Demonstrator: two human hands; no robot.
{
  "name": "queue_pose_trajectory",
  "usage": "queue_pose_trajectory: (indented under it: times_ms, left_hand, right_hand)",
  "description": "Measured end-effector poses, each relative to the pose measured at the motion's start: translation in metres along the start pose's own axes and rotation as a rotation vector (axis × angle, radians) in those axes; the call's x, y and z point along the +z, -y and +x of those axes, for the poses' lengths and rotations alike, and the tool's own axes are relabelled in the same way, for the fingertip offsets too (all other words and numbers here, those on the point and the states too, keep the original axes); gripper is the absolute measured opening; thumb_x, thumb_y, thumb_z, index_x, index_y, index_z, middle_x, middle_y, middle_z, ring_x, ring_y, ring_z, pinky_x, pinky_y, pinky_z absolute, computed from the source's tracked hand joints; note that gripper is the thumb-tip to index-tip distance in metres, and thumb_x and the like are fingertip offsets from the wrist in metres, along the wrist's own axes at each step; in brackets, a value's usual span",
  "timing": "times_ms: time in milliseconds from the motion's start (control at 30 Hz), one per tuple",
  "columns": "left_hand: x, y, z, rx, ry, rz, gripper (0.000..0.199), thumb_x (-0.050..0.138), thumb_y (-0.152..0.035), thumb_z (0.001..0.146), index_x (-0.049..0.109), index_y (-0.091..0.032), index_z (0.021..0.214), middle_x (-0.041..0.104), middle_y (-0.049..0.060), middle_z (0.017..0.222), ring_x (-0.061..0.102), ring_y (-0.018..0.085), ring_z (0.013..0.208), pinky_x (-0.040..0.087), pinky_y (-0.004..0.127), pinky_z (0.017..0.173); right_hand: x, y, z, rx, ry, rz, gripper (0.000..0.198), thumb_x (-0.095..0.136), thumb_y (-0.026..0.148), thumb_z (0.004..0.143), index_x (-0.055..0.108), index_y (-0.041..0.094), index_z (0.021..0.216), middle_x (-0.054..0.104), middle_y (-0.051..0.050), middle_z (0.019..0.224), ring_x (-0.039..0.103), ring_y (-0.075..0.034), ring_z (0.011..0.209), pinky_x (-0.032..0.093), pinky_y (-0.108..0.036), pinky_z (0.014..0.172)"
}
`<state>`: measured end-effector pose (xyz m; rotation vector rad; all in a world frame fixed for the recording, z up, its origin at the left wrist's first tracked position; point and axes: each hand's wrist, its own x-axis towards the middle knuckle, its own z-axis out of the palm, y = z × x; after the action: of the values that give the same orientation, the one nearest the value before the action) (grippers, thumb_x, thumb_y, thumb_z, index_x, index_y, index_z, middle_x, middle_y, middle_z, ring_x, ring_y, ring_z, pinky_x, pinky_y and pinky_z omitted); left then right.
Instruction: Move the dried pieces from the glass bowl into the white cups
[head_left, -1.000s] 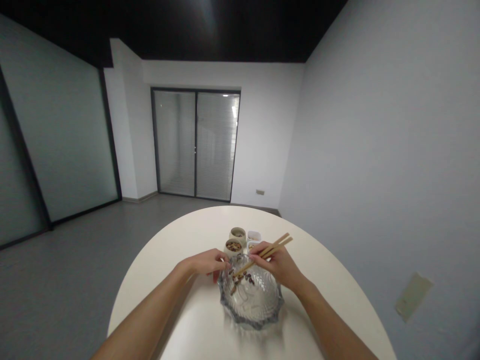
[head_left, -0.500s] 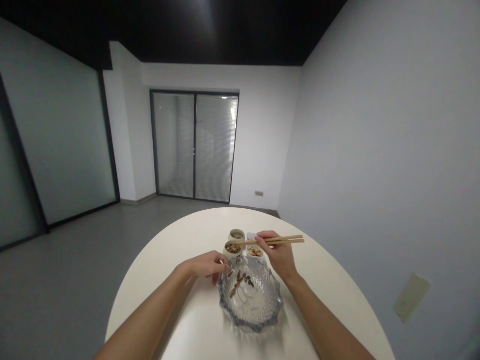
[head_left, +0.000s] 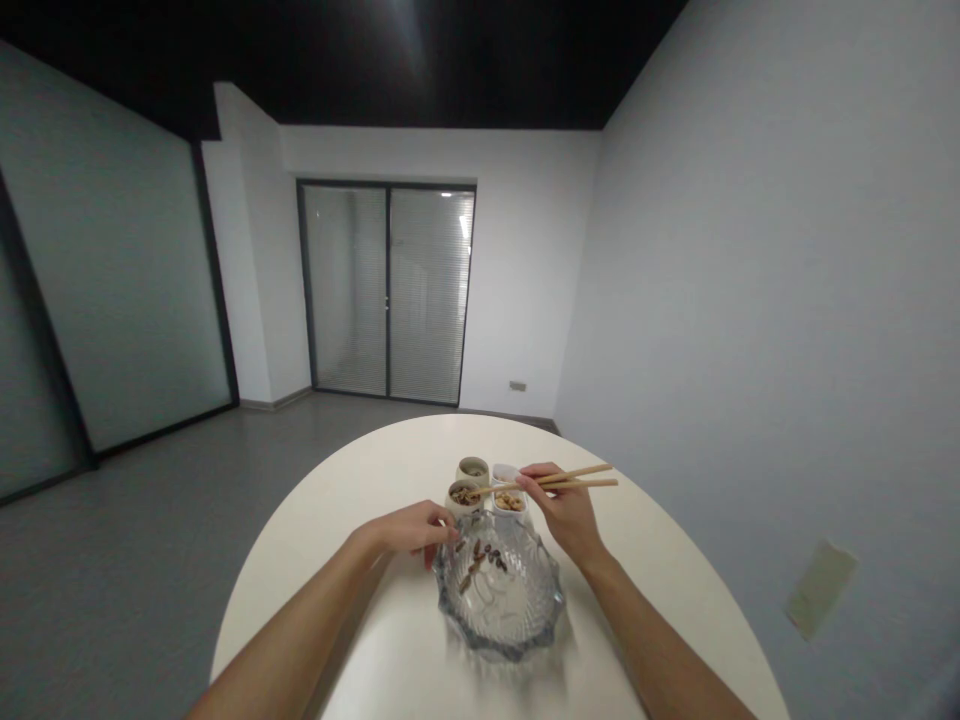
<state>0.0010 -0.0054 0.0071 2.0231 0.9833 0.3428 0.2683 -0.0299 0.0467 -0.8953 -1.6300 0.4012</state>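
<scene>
A pair of wooden chopsticks (head_left: 577, 478) is held in my right hand (head_left: 561, 508), the tips down in a small round cup (head_left: 453, 506) filled with brown bits. My left hand (head_left: 420, 530) grips the left rim of a large clear glass bowl (head_left: 501, 630) with its thumb and fingers. Inside the bowl lie several small brown pieces (head_left: 478, 565), some dark and round, some long. Just right of the round cup stands a white dish of pale tan pieces (head_left: 511, 502), partly behind the bowl's rim.
Another round cup (head_left: 472, 470) and a second white dish (head_left: 504, 474) stand behind the first two. All rest on a round cream table (head_left: 337, 500). A wall (head_left: 735, 330) rises close to the table's right side.
The chopstick tips have gone lower into the cup of brown bits, and their back ends have spread apart. My left hand keeps its place at the bowl.
</scene>
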Motion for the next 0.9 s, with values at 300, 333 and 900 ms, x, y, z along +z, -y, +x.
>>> queue_pose_trajectory:
  times_ms: [300,333,900]
  left_hand:
    - [0.000,-0.004,-0.001,-0.013,0.005,0.014,0.034,0.052,-0.048,0.082,0.064,-0.016,0.086,0.057,-0.002,0.055,0.055,0.015,0.050,0.034,0.022,0.044]
    - [0.000,-0.003,0.000,-0.018,0.003,0.018,0.034,0.053,-0.048,0.082,0.064,-0.016,0.086,0.057,-0.002,0.055,0.055,0.014,0.050,0.034,0.021,0.044]
    - [-0.001,0.002,0.002,-0.005,0.001,0.015,0.033,0.053,-0.046,0.084,0.064,-0.016,0.087,0.056,-0.003,0.055,0.051,0.012,0.047,0.034,0.020,0.042]
  right_hand:
    - [-0.027,0.012,0.000,0.052,0.339,-0.028,0.024,0.069,0.043,0.085,0.073,0.020,0.084,0.074,-0.004,0.077,0.067,-0.020,0.073,0.052,-0.029,0.065]
    - [-0.026,0.013,0.000,0.049,0.366,-0.030,0.024,0.069,0.044,0.085,0.073,0.020,0.085,0.074,-0.004,0.078,0.067,-0.020,0.074,0.052,-0.029,0.066]
    - [-0.027,0.007,-0.003,0.041,0.462,-0.049,0.028,0.069,0.047,0.086,0.075,0.020,0.093,0.077,-0.006,0.089,0.070,-0.023,0.081,0.054,-0.033,0.073]
